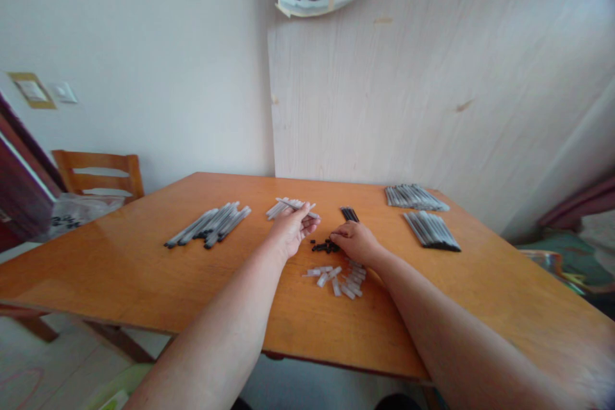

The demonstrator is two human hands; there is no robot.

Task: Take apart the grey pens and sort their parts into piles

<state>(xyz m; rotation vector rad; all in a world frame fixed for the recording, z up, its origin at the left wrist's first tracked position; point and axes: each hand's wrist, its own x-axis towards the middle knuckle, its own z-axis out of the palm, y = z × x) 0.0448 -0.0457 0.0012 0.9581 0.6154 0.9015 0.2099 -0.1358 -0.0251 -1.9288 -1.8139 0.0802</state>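
My left hand is lifted a little above the wooden table with its fingers closed on a clear pen barrel that points to the upper left. My right hand rests on the table, fingertips pinched at a small heap of black pen tips. A short bundle of black refills lies just beyond the right hand. Clear pen caps are scattered under my right wrist. A few more clear barrels lie behind the left hand.
A row of assembled pens lies at the left of the table. Two more pen groups lie at the right. A wooden chair and a plastic bag stand at the far left. Walls close off the back.
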